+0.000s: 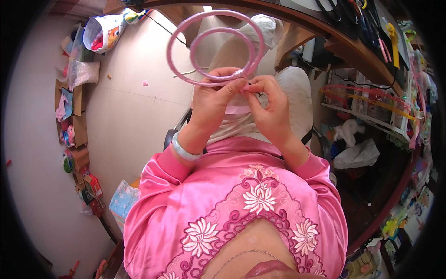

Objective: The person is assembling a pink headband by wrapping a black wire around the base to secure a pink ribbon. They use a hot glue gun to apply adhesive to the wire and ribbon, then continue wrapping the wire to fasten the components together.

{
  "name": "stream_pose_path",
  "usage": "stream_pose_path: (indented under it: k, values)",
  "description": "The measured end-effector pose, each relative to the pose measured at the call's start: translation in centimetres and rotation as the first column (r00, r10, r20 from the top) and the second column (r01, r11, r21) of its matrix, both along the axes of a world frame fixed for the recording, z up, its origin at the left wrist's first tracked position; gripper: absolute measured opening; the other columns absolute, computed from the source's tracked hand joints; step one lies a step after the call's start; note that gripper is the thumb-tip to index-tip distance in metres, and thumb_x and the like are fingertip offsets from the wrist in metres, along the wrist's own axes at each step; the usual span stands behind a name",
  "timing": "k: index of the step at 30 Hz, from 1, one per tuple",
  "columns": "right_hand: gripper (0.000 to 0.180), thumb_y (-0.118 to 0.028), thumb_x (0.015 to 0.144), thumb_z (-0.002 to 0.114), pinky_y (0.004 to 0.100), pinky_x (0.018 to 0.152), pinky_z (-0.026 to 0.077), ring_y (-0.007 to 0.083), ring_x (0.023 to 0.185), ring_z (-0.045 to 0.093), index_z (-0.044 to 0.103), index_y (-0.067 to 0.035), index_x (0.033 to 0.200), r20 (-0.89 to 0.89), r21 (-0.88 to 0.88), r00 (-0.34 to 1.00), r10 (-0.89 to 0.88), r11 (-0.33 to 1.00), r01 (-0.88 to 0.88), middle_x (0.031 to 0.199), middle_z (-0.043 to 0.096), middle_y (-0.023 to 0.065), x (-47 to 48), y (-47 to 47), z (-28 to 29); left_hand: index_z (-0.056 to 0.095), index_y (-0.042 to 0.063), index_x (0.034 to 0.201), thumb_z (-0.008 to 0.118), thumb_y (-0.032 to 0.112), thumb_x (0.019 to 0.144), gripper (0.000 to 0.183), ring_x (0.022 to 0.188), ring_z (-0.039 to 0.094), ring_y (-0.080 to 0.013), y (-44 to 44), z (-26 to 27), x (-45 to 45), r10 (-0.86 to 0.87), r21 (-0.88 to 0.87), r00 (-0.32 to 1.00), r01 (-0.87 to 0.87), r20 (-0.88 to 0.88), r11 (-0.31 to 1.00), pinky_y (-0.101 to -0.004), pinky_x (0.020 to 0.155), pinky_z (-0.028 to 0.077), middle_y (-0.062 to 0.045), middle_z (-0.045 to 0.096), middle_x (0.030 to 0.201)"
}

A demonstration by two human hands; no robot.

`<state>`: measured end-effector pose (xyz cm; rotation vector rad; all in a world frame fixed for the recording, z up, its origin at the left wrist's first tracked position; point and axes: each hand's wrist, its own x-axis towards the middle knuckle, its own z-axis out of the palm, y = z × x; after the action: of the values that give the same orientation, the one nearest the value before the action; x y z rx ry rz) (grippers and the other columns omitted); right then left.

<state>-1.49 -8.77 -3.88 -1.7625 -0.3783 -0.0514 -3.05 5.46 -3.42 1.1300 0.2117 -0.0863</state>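
Two pink ribbon-wrapped rings, a large ring [169,52] and a smaller ring [192,52] inside it, are raised above my lap. They meet at a joint near my fingers, where a whitish binding [239,73] shows. My left hand [212,101] grips the rings just below that joint, thumb on the near side. Between the fingertips of my right hand [270,104] is pinched a pink ribbon [245,88], close beside the left thumb. A pale pink strip [238,110] hangs under the hands over my lap. Exactly how the ribbon runs at the joint is hidden by the fingers.
A wooden table edge [299,15] curves across the top, with scissors and a yellow tool [393,45] at the right. White shelving [366,118] stands to the right. Along the left wall are cardboard boxes [81,129] and a white fabric bin [104,33].
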Motion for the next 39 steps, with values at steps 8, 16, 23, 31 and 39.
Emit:
stream_pose_path:
  k: [8, 16, 23, 31, 39]
  values:
    - [0.019, -0.002, 0.068, 0.067, 0.0391, 0.072, 0.041, 0.0301, 0.082, 0.053, 0.054, -0.002, 0.082, 0.506, -0.262, 0.858, 0.084, 0.963, 0.060, 0.091, 0.051, 0.0127, -0.6, -0.1, 2.6, 0.050, 0.007, 0.113, 0.054, 0.017, 0.091, 0.024, 0.074, 0.054, -0.0132, 0.9, -0.1, 0.6, -0.046, -0.610, 0.997, 0.076, 0.064, 0.789, -0.0240, 0.065, 0.044, -0.004, 0.054, 0.093]
    - [0.021, -0.004, 0.069, 0.067, 0.0393, 0.073, 0.042, 0.0295, 0.082, 0.053, 0.055, -0.002, 0.085, 0.560, -0.289, 0.817, 0.140, 0.957, 0.034, 0.093, 0.051, 0.0138, -0.8, -0.3, 3.3, 0.053, 0.007, 0.107, 0.061, 0.020, 0.087, 0.025, 0.061, 0.044, -0.0063, 1.8, -0.2, 0.4, -0.162, -0.741, 0.974, 0.228, 0.161, 0.632, -0.0208, 0.053, 0.036, -0.005, 0.051, 0.099]
    - [0.024, -0.004, 0.074, 0.065, 0.0353, 0.064, 0.041, 0.0234, 0.068, 0.054, 0.056, -0.001, 0.096, 0.541, -0.224, 0.835, 0.098, 0.974, 0.031, 0.078, 0.054, 0.0082, -0.5, -0.5, 3.1, 0.053, 0.004, 0.103, 0.063, 0.017, 0.085, 0.024, 0.058, 0.044, -0.0078, 1.7, 0.1, 0.3, -0.203, -0.700, 0.969, 0.244, 0.143, 0.671, -0.0210, 0.049, 0.035, -0.007, 0.050, 0.099]
    - [0.019, -0.002, 0.076, 0.063, 0.0342, 0.049, 0.038, 0.0243, 0.054, 0.050, 0.057, -0.002, 0.094, 0.387, -0.205, 0.911, 0.146, 0.976, -0.069, 0.066, 0.050, 0.0077, 0.3, -1.4, 4.1, 0.053, 0.006, 0.100, 0.050, 0.034, 0.092, 0.030, 0.055, 0.043, -0.0064, 2.2, -1.3, 0.7, -0.230, -0.692, 0.942, 0.336, 0.244, 0.639, -0.0213, 0.050, 0.035, -0.005, 0.048, 0.095]
    - [0.018, 0.002, 0.074, 0.063, 0.0335, 0.048, 0.039, 0.0248, 0.054, 0.051, 0.056, -0.002, 0.091, 0.359, -0.228, 0.922, 0.143, 0.972, -0.062, 0.067, 0.051, 0.0085, 0.3, -1.6, 4.5, 0.053, 0.003, 0.096, 0.043, 0.051, 0.090, 0.050, 0.037, 0.031, -0.0040, 1.9, -0.6, 0.7, -0.317, -0.696, 0.947, 0.189, -0.057, 0.692, -0.0195, 0.035, 0.024, 0.003, 0.041, 0.052]
